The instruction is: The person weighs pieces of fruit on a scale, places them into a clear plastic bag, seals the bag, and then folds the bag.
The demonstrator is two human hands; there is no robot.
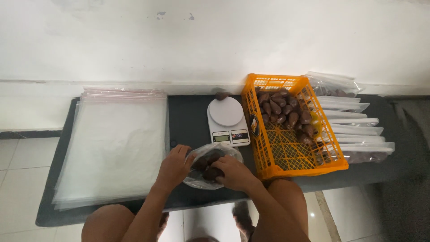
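Note:
A clear plastic bag [214,152] with several dark brown fruits inside lies on the black mat [190,116] in front of me. My left hand [174,166] grips the bag's left edge. My right hand [235,173] holds its right side, fingers over the fruits. Just behind the bag stands a small white kitchen scale [226,117] with nothing on its round plate. An orange plastic crate [291,152] to the right holds more brown fruits [284,110] in its far half.
A stack of empty clear bags [116,143] lies at the left of the mat. Filled, sealed bags [354,127] are piled right of the crate. One loose fruit [221,95] sits behind the scale by the white wall. My knees are at the bottom edge.

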